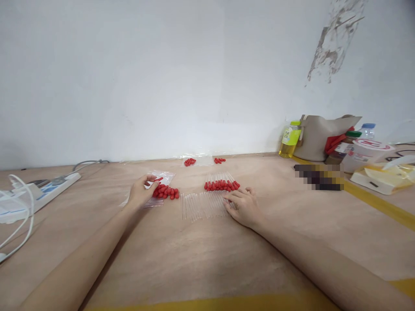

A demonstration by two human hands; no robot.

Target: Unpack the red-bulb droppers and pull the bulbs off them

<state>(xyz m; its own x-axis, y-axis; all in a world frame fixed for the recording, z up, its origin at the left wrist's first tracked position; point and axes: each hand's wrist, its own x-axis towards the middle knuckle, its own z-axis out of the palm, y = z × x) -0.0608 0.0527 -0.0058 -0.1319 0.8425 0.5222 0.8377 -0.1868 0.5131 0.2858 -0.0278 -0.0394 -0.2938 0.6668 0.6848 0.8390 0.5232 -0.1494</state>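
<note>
My left hand (142,191) rests on a clear plastic bag (164,176) at the centre left, with its fingers pinched on one red rubber bulb from the heap of red bulbs (167,191) beside it. My right hand (244,204) lies on the right end of a row of clear glass tubes (201,205), fingers curled onto a tube. Just behind that row lies a finished row of tubes with red bulbs (222,185) fitted. Farther back, two small clusters of red bulbs (189,161) lie by another clear bag (201,159).
A white power strip with cables (42,192) sits at the left edge. At the back right stand a yellow-green bottle (290,139), a beige bag (319,136), a white tub (365,154) and a yellow-white packet (384,175). Yellow tape (376,201) marks the wooden tabletop (201,255).
</note>
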